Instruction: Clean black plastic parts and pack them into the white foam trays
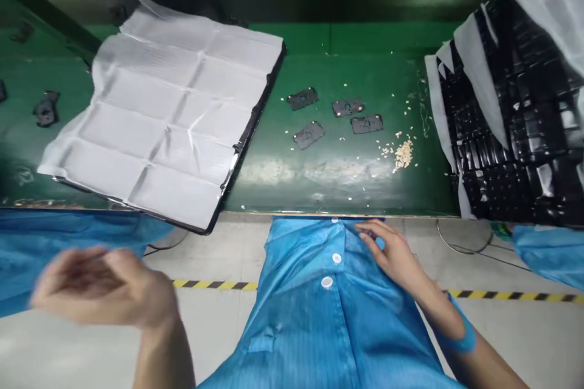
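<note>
My left hand [100, 289] is raised at the lower left, short of the table edge, palm partly up with the fingers curling. Motion blurs it, and I cannot make out anything in it. My right hand [385, 249] is by the front of the blue smock [314, 328], just below the table edge. Its fingers are loosely bent and apart, with nothing visible between them. Several flat black plastic plates [309, 135] with small cut-outs lie on the green table [296, 179] ahead. Right of them is a small heap of pale chips [403, 154], with loose ones scattered about.
On the left, a black tray [214, 219] under a white padded sheet [159, 115] juts over the table edge. Black compartment trays [511, 176] with white liner strips stand at the right. Another dark part [46, 109] lies far left. Blue-clad people [547, 255] flank both sides.
</note>
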`<act>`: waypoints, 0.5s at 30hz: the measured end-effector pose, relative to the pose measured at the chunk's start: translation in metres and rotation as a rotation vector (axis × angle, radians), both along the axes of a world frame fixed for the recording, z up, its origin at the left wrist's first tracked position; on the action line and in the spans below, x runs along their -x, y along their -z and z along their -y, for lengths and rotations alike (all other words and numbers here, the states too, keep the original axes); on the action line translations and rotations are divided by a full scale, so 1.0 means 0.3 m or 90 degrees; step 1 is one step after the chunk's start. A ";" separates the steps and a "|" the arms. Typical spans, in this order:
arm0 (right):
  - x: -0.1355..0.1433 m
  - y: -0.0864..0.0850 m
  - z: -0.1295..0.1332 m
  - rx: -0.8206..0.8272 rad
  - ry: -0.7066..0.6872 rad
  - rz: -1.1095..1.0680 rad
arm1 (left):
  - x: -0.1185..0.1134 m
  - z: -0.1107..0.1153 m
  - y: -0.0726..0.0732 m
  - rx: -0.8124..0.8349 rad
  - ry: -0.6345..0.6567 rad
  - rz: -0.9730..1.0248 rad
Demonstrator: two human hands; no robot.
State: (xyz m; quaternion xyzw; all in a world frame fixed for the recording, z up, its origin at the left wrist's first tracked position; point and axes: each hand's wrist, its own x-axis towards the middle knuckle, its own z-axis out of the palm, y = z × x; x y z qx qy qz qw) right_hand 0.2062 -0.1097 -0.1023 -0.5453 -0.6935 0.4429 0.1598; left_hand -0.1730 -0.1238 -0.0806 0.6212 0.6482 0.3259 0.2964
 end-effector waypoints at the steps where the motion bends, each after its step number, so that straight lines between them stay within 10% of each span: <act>1: 0.010 0.040 0.006 -0.003 -0.001 -0.001 | -0.074 0.027 0.032 0.039 0.092 -0.037; 9: 0.083 0.243 0.093 0.093 -0.062 -0.041 | -0.395 -0.008 0.345 0.233 0.396 -0.074; 15: 0.015 0.224 0.184 0.139 0.039 -0.123 | -0.338 -0.038 0.362 0.312 0.473 0.026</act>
